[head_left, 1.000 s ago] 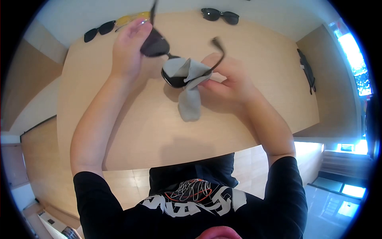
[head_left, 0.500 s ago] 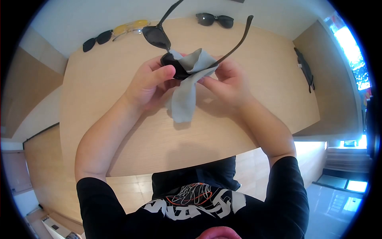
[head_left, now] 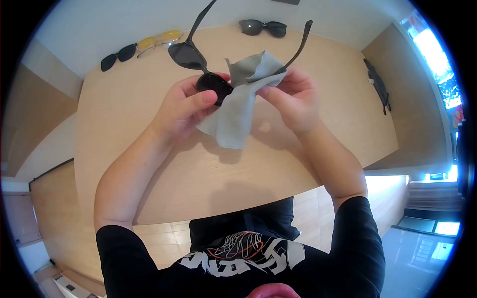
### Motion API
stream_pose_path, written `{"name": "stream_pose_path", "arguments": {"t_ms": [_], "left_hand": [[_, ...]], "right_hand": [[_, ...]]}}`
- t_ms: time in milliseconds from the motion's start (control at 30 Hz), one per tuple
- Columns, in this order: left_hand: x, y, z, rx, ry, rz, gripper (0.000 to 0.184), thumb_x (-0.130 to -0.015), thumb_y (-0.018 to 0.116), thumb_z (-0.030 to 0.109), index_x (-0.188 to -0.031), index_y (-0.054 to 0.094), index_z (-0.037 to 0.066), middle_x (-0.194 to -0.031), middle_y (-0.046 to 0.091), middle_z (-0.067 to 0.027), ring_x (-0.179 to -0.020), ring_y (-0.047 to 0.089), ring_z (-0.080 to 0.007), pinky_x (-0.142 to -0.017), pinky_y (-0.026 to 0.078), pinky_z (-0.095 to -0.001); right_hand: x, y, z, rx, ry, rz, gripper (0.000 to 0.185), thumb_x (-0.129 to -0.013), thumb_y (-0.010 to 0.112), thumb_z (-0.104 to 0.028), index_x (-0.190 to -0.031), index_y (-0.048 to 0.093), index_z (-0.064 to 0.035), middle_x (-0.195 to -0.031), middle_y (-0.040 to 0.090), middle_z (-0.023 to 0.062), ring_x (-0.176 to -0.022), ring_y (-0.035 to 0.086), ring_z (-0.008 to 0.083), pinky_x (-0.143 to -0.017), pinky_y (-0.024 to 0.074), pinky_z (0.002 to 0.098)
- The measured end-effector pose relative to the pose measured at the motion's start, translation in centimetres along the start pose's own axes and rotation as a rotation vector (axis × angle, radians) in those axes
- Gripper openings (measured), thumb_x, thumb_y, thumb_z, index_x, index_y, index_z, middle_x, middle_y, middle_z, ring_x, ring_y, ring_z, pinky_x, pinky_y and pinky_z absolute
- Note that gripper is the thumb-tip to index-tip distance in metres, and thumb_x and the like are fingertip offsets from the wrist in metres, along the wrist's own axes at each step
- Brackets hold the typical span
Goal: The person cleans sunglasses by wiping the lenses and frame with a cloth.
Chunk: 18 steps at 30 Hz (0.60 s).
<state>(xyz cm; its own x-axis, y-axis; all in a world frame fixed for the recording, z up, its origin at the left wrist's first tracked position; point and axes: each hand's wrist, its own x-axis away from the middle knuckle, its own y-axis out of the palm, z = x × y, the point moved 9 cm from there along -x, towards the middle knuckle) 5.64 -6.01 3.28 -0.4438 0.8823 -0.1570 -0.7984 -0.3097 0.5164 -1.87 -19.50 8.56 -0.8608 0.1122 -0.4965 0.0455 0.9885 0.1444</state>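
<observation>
The left hand [head_left: 184, 107] grips a pair of black-framed sunglasses with dark lenses [head_left: 186, 55], its thumb resting upon the lens that is nearer to the person. These sunglasses are lifted above the pale wood-coloured table [head_left: 174, 184], in front of the person, and both their arms are unfolded and point away from the body. The right hand [head_left: 294, 102] pinches a soft grey cloth [head_left: 237, 111] between thumb and fingers, close to one arm of the sunglasses. The cloth covers part of the frame at this side, and its loose end hangs down between the two hands.

Near the far edge of the table, at the left, lie black sunglasses [head_left: 118, 57] just beside yellow-tinted glasses [head_left: 160, 39]. Another dark pair [head_left: 262, 28] lies well apart from them, more to the right. A long dark object [head_left: 377, 87] lies by the right edge.
</observation>
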Motion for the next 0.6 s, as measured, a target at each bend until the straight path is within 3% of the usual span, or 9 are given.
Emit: {"name": "stream_pose_path", "arguments": {"t_ms": [133, 233, 600], "left_hand": [[0.0, -0.1, -0.4, 0.050, 0.011, 0.000, 0.050, -0.084, 0.071, 0.019, -0.125, 0.052, -0.002, -0.117, 0.061, -0.0123, -0.108, 0.059, -0.0208, -0.097, 0.048, -0.0373], [0.1, -1.2, -0.6, 0.036, -0.010, 0.097, 0.051, -0.083, 0.072, 0.016, -0.126, 0.052, -0.002, -0.116, 0.061, -0.0124, -0.108, 0.060, -0.0221, -0.096, 0.049, -0.0396], [0.1, -0.7, 0.2, 0.027, 0.044, 0.033, 0.057, -0.077, 0.077, 0.015, -0.126, 0.053, -0.002, -0.110, 0.065, -0.0101, -0.105, 0.062, -0.0210, -0.095, 0.050, -0.0397]], "right_hand": [[0.2, -0.5, -0.5, 0.010, -0.035, 0.031, 0.019, -0.081, 0.065, 0.009, -0.098, 0.062, 0.0023, -0.102, 0.068, 0.0104, -0.096, 0.063, 0.0176, -0.086, 0.0522, 0.0325], [-0.6, -3.7, -2.7, -0.146, -0.112, 0.236, 0.018, -0.081, 0.065, 0.009, -0.097, 0.062, 0.0023, -0.102, 0.067, 0.0105, -0.094, 0.064, 0.0174, -0.084, 0.0524, 0.0322], [-0.6, -1.8, -2.7, -0.037, -0.147, 0.107, 0.018, -0.084, 0.066, 0.005, -0.102, 0.063, 0.0017, -0.096, 0.068, 0.0080, -0.090, 0.065, 0.0161, -0.081, 0.0540, 0.0297]]}}
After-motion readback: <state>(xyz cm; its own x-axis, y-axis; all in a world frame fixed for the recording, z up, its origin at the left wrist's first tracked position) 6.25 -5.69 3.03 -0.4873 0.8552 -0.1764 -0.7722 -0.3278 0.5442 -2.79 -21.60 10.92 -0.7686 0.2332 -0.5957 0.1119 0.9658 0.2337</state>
